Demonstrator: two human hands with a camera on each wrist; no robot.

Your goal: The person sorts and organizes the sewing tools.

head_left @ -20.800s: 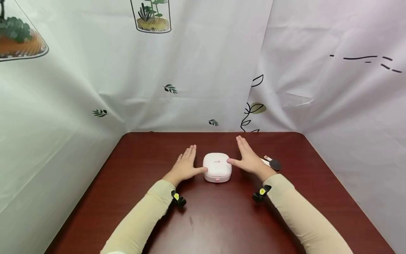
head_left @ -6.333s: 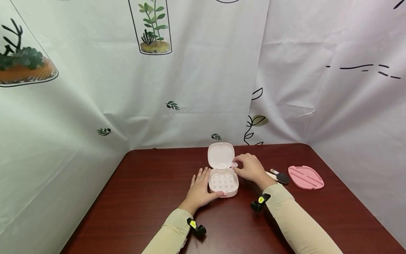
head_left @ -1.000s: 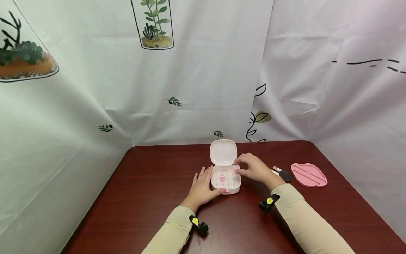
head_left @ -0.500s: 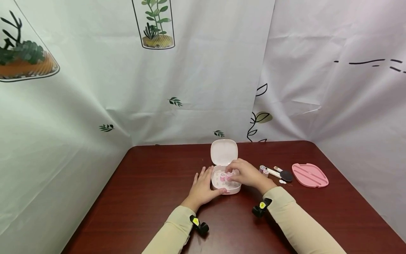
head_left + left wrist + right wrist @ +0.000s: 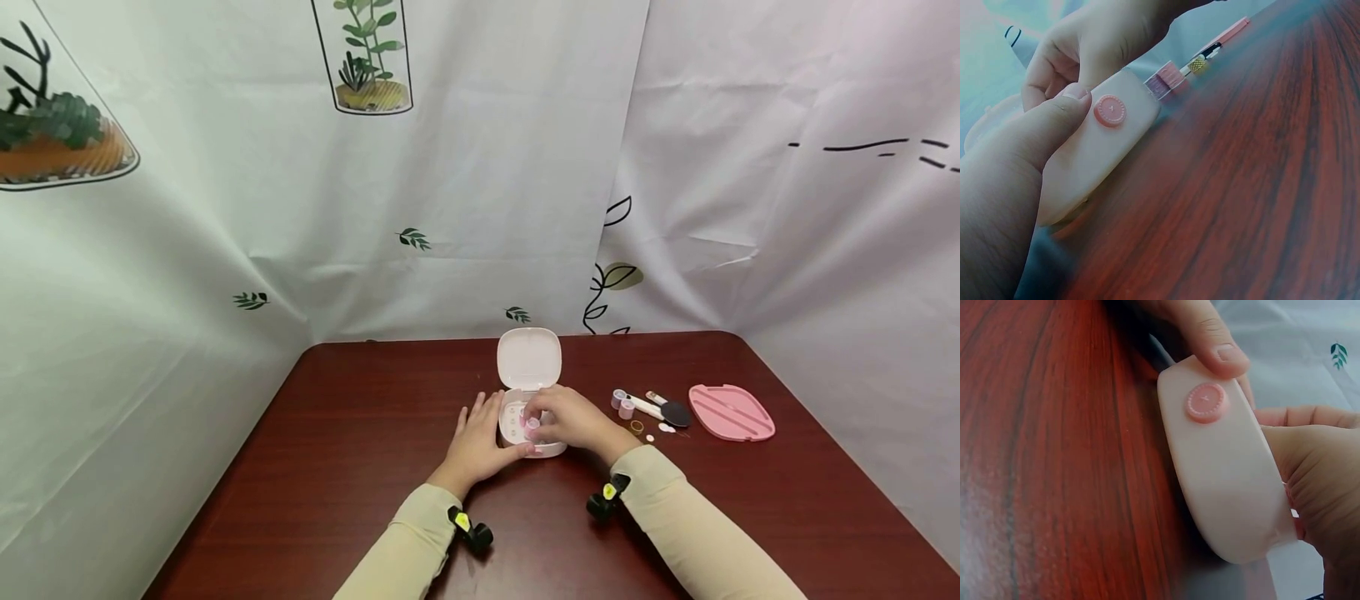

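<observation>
A white sewing box (image 5: 510, 434) stands on the table, its lid (image 5: 528, 358) raised at the back. Small pegs line its floor. My left hand (image 5: 476, 446) lies along the box's left side with straight fingers, the thumb on the front rim above a round pink button catch (image 5: 1110, 111). Over the pegs, my right hand (image 5: 573, 419) pinches a pale pink thread spool (image 5: 532, 424) between thumb and fingers. Those fingers partly cover the pegs and another pink spool. Two more thread spools, one purple (image 5: 618, 398) and one pink (image 5: 626, 409), stand right of the box.
Beyond the spools lie a white stick-like tool (image 5: 645, 407), a dark round piece (image 5: 676, 414), a gold ring-shaped thimble (image 5: 637, 427) and small white pieces (image 5: 666, 428). A pink slotted tray (image 5: 732, 413) rests farther right. A white printed curtain (image 5: 480, 167) surrounds the table.
Since the oldest frame, the box's lid has opened and the pink tray now lies on the right. Over the last second my right hand has carried a spool left and forward over the pegs.
</observation>
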